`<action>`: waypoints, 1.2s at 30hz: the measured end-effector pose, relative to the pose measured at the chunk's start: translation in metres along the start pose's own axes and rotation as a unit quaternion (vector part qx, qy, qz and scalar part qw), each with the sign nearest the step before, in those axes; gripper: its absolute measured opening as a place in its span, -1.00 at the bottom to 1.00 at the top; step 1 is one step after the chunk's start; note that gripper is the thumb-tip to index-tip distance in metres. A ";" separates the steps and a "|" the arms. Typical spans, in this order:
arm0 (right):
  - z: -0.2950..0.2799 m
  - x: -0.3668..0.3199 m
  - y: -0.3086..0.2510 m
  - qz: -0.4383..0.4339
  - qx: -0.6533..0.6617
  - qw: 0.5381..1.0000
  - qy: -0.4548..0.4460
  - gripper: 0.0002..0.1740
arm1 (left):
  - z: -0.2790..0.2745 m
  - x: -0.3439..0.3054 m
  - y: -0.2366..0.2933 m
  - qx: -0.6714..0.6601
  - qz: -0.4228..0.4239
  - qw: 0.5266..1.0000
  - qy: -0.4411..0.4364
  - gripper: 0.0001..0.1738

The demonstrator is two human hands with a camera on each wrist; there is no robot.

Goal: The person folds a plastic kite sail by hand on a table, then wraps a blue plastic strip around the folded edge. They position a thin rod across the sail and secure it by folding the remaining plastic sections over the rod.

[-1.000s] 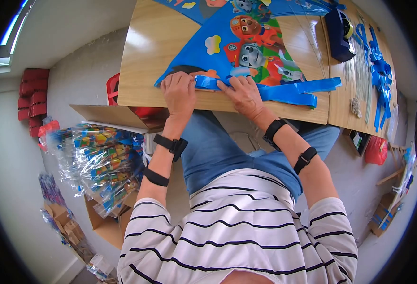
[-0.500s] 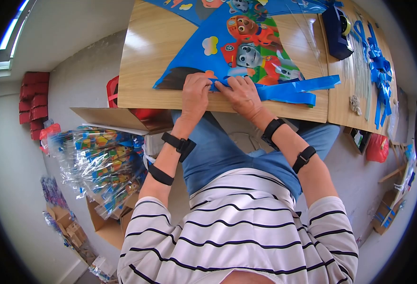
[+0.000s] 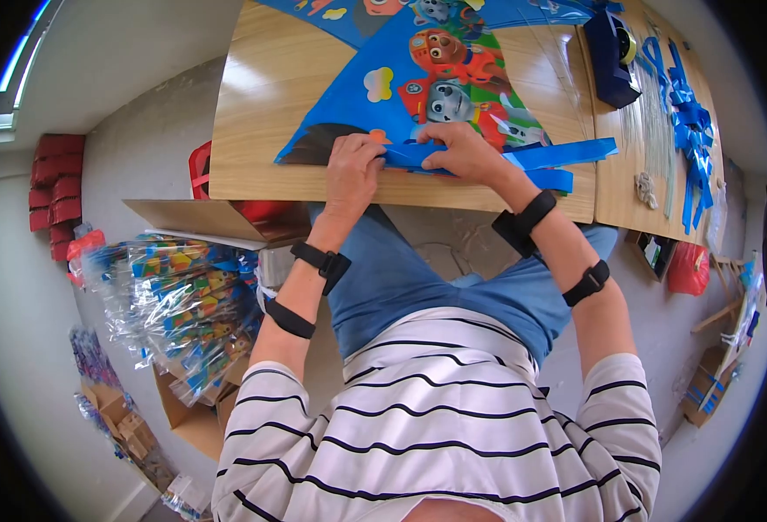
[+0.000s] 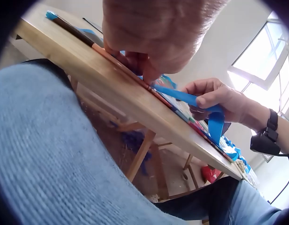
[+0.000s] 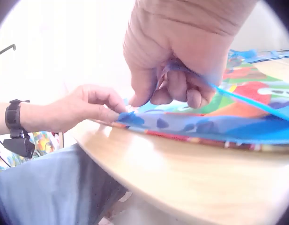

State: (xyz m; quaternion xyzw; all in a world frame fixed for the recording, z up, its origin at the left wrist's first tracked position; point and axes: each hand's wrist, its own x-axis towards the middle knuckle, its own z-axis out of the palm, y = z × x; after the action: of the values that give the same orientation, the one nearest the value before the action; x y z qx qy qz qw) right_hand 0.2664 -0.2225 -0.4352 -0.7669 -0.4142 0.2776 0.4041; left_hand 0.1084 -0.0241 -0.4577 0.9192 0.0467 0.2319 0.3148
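A blue triangular sheet (image 3: 340,104) printed with cartoon dogs lies along the table's near edge. My left hand (image 3: 355,174) pinches a blue strip (image 4: 175,95) against the sheet's edge. In the right wrist view, a small crumpled blue end shows at the left hand's fingertips (image 5: 117,116). A short way to the right, my right hand (image 3: 470,155) holds the same strip between thumb and curled fingers, as the left wrist view shows. The strip's loose length trails off to the right, beyond the right hand. A dark corner (image 3: 310,145) of the sheet sticks out left of the left hand.
A dark blue tape dispenser (image 3: 611,61) stands at the table's right. Beside it lie thin pale rods (image 3: 657,130) and a bunch of blue strips (image 3: 690,130). An open cardboard box (image 3: 201,217) and plastic-wrapped printed packs (image 3: 179,291) sit below on the left.
My left hand has slid right along the sheet's edge, uncovering the dark corner. The right hand has moved a little right and turned, and more of the strip shows between the hands.
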 end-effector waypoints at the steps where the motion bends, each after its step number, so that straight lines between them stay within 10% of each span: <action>1: -0.011 -0.002 -0.001 0.036 -0.001 0.998 -0.043 -0.50 | 0.001 -0.001 0.000 0.000 0.002 1.000 0.003 -0.83; 8: -0.075 -0.028 0.002 0.161 -0.057 0.968 -0.184 -0.55 | 0.011 0.001 0.007 -0.011 -0.034 0.999 0.037 -0.86; 17: -0.162 -0.114 0.024 0.215 -0.013 0.964 -0.152 -0.74 | 0.015 0.001 0.009 0.020 -0.021 0.999 0.044 -0.75; 36: -0.247 -0.272 0.058 0.446 0.083 0.863 0.224 -0.80 | 0.011 0.002 0.013 0.037 -0.027 0.999 0.008 -0.74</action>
State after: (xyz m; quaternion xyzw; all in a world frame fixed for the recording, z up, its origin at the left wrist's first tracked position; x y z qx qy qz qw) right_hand 0.3415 -0.5722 -0.3316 -0.8749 0.0979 0.2824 0.3811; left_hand 0.1143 -0.0404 -0.4571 0.9266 0.0827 0.2291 0.2864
